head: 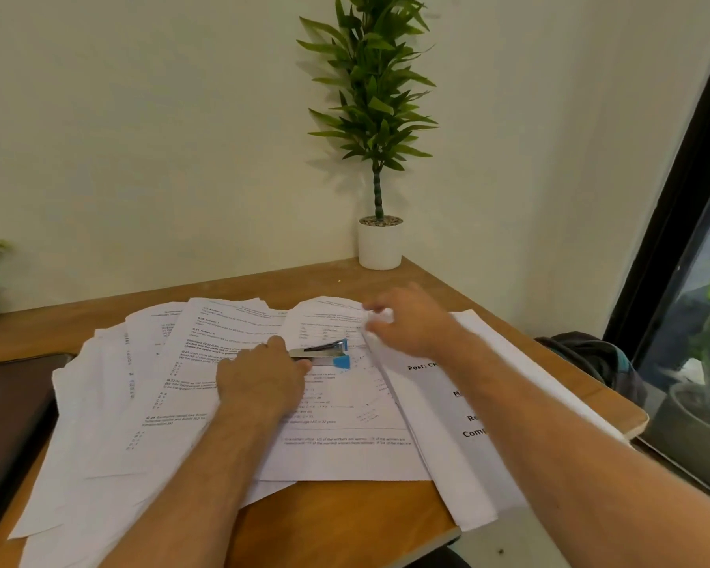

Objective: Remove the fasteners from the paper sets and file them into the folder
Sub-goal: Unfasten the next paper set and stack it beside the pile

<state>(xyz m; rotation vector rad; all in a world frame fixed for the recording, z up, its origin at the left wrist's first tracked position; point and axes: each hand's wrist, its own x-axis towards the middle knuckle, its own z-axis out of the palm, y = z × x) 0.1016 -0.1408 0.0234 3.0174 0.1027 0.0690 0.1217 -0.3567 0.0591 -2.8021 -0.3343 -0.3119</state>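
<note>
Under our two hands, printed paper sets fan across the wooden table. Our left hand lies palm down on the sheets, fingers curled around the near end of a blue and silver staple remover. Just beyond and to the right, our right hand pinches the far corner of a paper set. Past both hands, a potted plant stands in the table's corner.
</note>
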